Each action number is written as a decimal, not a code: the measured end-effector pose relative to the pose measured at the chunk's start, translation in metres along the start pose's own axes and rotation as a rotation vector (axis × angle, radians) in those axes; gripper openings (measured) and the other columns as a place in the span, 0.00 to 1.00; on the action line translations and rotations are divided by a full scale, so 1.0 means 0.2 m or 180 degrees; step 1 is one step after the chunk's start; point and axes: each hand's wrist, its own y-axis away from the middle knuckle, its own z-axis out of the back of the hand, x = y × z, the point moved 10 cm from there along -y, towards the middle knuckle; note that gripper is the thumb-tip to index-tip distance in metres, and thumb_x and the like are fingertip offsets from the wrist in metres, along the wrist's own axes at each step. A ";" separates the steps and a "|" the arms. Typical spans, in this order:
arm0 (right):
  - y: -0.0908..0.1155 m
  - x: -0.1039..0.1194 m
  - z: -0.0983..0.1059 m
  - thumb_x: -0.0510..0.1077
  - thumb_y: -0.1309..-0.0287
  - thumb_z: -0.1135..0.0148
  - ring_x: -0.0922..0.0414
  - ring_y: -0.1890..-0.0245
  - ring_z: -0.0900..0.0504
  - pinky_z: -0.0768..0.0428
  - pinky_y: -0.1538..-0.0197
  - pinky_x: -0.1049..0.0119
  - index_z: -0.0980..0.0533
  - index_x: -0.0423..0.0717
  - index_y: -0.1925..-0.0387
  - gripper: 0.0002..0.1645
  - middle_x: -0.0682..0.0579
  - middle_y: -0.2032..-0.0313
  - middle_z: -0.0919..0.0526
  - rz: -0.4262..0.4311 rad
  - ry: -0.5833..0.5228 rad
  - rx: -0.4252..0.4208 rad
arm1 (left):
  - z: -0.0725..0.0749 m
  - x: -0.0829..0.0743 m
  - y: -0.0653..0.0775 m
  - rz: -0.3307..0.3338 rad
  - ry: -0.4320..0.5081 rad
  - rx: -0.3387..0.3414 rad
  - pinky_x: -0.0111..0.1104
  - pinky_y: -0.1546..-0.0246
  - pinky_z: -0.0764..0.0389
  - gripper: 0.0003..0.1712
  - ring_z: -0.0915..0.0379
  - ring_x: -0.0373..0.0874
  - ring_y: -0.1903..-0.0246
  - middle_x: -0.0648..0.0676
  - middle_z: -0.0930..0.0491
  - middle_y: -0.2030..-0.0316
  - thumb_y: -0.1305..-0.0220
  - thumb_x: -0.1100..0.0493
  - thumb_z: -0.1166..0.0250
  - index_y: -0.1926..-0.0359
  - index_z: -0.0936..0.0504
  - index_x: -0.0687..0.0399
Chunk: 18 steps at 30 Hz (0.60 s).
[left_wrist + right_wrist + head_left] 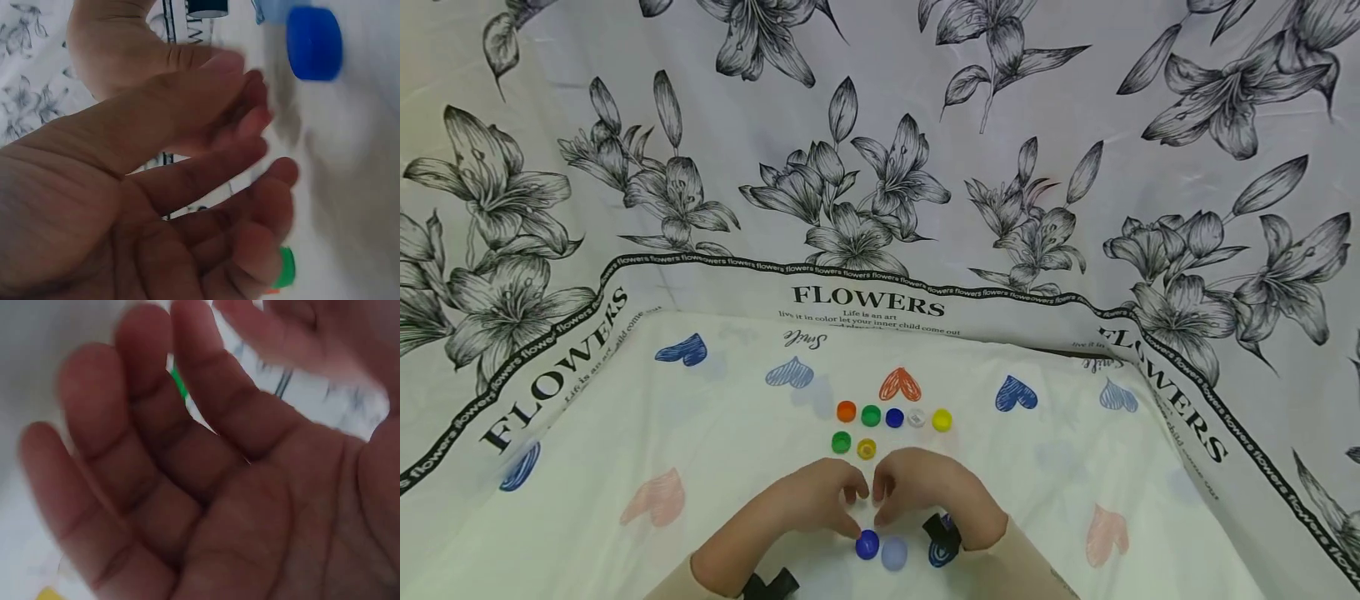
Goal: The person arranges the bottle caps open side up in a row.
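In the head view, my left hand (820, 497) and right hand (917, 486) face each other low over the cloth, fingers loosely bent. Both wrist views show nothing held in the left palm (156, 206) or the right palm (250, 512). A blue bottle cap (867, 545) lies just below the left thumb; whether they touch is unclear. Beside it is a pale blue round patch (894, 553), a cap or a print, I cannot tell. Beyond the fingers, a green cap (841, 442) and a yellow cap (867, 448) form a short row.
A farther row holds an orange cap (846, 411), a green cap (871, 415), a blue cap (894, 417), a clear cap (916, 418) and a yellow cap (942, 419). Heart-printed white cloth (760, 433) covers the surface. A flowered curtain (880, 108) stands behind.
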 end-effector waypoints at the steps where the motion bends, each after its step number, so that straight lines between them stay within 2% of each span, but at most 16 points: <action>1: 0.02 0.01 -0.04 0.50 0.51 0.18 0.59 0.69 0.24 0.24 0.62 0.63 0.19 0.56 0.70 0.14 0.59 0.72 0.20 -0.0019 0.0130 0.0108 | -0.02 -0.01 0.01 -0.0010 -0.0121 0.0096 0.35 0.63 0.24 0.18 0.29 0.42 0.68 0.46 0.22 0.70 0.49 0.62 0.19 0.58 0.15 0.52; 4: 0.05 0.05 -0.12 0.54 0.56 0.15 0.61 0.72 0.25 0.25 0.63 0.66 0.18 0.54 0.71 0.18 0.61 0.74 0.21 -0.0022 0.0439 0.0192 | -0.09 -0.03 0.03 0.0022 -0.0310 0.0272 0.34 0.67 0.25 0.18 0.30 0.41 0.72 0.46 0.24 0.73 0.52 0.63 0.18 0.63 0.19 0.50; 7: 0.04 0.10 -0.14 0.56 0.59 0.14 0.63 0.75 0.27 0.25 0.65 0.69 0.17 0.51 0.72 0.21 0.62 0.77 0.23 0.0083 0.0745 -0.0014 | -0.13 -0.03 0.01 0.0043 -0.0396 0.0304 0.33 0.70 0.26 0.15 0.31 0.40 0.74 0.46 0.25 0.75 0.49 0.64 0.20 0.68 0.20 0.50; 10: 0.03 0.12 -0.14 0.56 0.61 0.13 0.63 0.77 0.27 0.26 0.68 0.69 0.17 0.50 0.73 0.21 0.62 0.79 0.24 0.0149 0.0926 -0.0186 | -0.14 -0.03 0.00 0.0030 -0.0431 0.0246 0.33 0.72 0.28 0.14 0.33 0.39 0.76 0.46 0.25 0.77 0.48 0.63 0.20 0.71 0.21 0.51; 13: 0.03 0.11 -0.14 0.56 0.61 0.14 0.63 0.78 0.27 0.26 0.70 0.69 0.18 0.51 0.75 0.21 0.61 0.80 0.24 0.0166 0.0937 -0.0164 | -0.14 -0.04 0.00 -0.0036 -0.0411 0.0188 0.32 0.73 0.28 0.14 0.34 0.39 0.77 0.46 0.25 0.78 0.48 0.62 0.20 0.71 0.20 0.51; 18: 0.04 0.07 -0.11 0.51 0.55 0.17 0.62 0.78 0.24 0.24 0.70 0.68 0.17 0.53 0.75 0.14 0.61 0.80 0.21 0.0146 0.0548 -0.0018 | -0.11 -0.04 0.00 -0.0099 -0.0248 0.0156 0.32 0.70 0.25 0.07 0.30 0.39 0.75 0.44 0.23 0.76 0.45 0.64 0.23 0.67 0.15 0.54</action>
